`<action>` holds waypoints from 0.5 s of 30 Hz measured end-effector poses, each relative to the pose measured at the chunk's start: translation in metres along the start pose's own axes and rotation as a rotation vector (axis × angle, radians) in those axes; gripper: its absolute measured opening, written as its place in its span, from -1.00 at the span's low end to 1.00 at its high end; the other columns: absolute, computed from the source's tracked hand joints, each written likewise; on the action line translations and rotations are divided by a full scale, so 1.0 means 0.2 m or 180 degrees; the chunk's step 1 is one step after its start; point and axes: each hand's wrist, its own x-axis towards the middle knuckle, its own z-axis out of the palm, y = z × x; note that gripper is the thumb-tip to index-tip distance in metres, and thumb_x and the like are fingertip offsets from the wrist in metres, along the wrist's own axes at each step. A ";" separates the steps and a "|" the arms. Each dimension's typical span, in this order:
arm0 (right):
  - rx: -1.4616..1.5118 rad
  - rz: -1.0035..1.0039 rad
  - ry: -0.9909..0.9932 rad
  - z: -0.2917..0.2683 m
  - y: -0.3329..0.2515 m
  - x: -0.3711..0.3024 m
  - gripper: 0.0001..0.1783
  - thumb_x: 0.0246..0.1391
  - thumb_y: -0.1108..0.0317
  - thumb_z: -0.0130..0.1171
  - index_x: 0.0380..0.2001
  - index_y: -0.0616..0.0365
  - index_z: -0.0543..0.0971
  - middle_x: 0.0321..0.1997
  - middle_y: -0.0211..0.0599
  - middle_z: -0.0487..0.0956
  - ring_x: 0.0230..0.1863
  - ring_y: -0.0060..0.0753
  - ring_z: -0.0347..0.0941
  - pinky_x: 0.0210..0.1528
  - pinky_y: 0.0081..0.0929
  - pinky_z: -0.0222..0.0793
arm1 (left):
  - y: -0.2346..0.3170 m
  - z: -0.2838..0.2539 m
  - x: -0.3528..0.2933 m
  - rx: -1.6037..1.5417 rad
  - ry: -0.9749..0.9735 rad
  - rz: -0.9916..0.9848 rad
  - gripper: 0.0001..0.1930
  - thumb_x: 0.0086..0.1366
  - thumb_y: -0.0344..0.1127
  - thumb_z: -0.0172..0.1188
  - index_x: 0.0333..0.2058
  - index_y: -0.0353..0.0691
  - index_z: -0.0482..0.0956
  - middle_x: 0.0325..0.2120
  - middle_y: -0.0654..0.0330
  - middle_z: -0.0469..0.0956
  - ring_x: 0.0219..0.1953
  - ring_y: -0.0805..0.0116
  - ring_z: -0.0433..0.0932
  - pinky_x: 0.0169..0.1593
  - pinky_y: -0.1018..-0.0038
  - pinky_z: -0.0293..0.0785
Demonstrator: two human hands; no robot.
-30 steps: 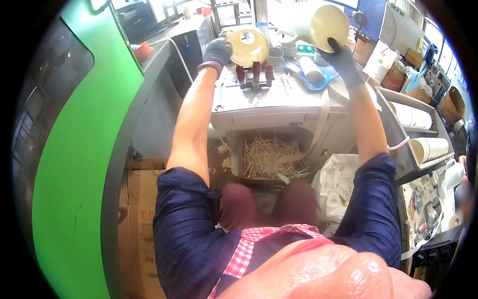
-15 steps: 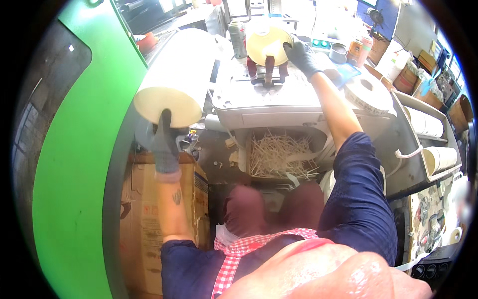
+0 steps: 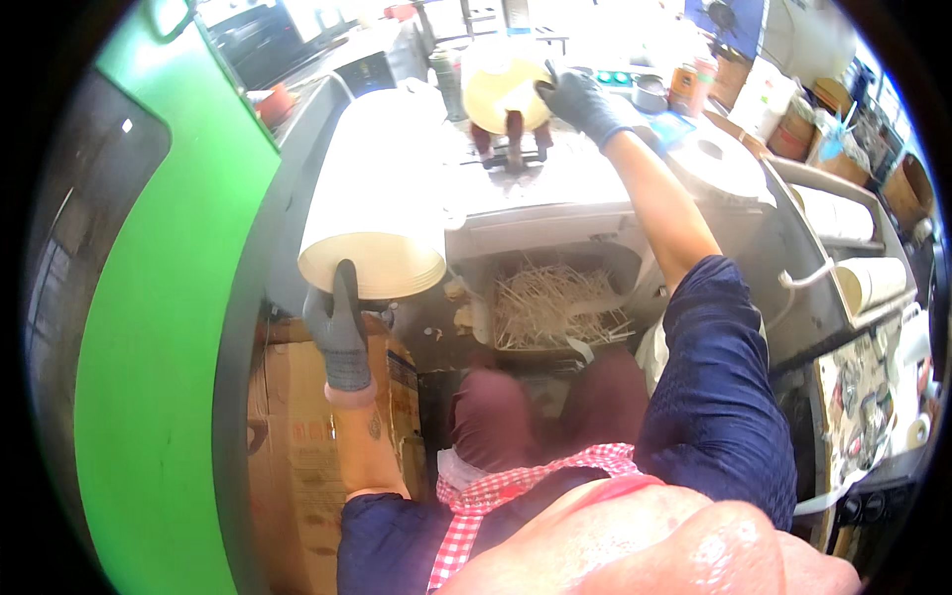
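My left hand [image 3: 337, 322], in a dark grey glove, grips the near end of a long white stack of paper bowls [image 3: 377, 198] that lies tilted along the left side of a grey machine [image 3: 555, 213]. My right hand [image 3: 580, 99], gloved too, reaches far forward and rests on a cream paper bowl [image 3: 501, 89] that sits on the machine's top over dark red rollers [image 3: 511, 139]. A tray of straw-like strips [image 3: 555, 302] sits in the machine's open front, below my right forearm.
A tall green panel [image 3: 169, 327] stands at the left, with cardboard boxes [image 3: 307, 446] below my left arm. White paper rolls [image 3: 719, 159] and more rolls [image 3: 873, 283] lie at the right. Cans and containers [image 3: 684, 84] crowd the back.
My left hand dropped from the bowl on the machine's top to the left and took hold of the long bowl stack. My right hand moved from the far right to the top bowl.
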 end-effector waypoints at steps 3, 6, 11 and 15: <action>0.0416 -0.0434 0.0485 -0.15 -0.16 -0.23 -0.31 0.16 -0.10 0.12 0.23 0.08 0.38 -0.05 0.12 0.60 -0.03 0.07 0.58 -0.03 -0.11 0.49 | 0.00 0.00 -0.07 0.1096 -0.0144 0.0529 -0.72 0.45 -0.28 0.13 -0.19 -0.48 0.57 -0.50 0.13 0.63 -0.55 0.44 0.58 -0.55 0.52 0.49; 0.1226 -0.1795 0.0895 -0.38 -0.46 -0.80 -0.29 0.07 -0.07 0.21 0.25 -0.04 0.39 -0.02 -0.04 0.59 -0.07 -0.05 0.60 -0.16 -0.18 0.54 | 0.02 0.04 -0.18 0.1325 -0.0257 0.0962 -0.65 0.44 -0.26 0.15 -0.01 -0.49 0.54 -0.32 0.02 0.66 -0.42 0.37 0.63 -0.46 0.49 0.60; -0.0115 -0.1463 0.0592 -0.69 -0.51 -1.34 -0.41 0.13 0.14 0.14 0.24 0.02 0.43 0.02 -0.12 0.57 -0.13 -0.21 0.63 -0.29 -0.30 0.60 | 0.17 0.33 -0.36 0.1761 -0.1418 0.1337 -0.51 0.44 -0.36 0.05 0.28 -0.46 0.29 -0.12 -0.18 0.63 -0.29 0.22 0.67 -0.23 0.37 0.58; -0.1894 -0.0163 -0.0514 -1.12 -0.13 -1.37 -0.64 0.29 0.26 0.03 0.10 0.07 0.57 -0.23 -0.24 0.69 -0.33 -0.42 0.65 -0.38 -0.43 0.57 | 0.17 0.55 -0.51 0.0222 -0.2543 0.0696 -0.40 0.47 -0.26 0.00 0.39 -0.36 0.11 -0.11 0.00 0.62 -0.20 0.36 0.60 -0.03 0.41 0.50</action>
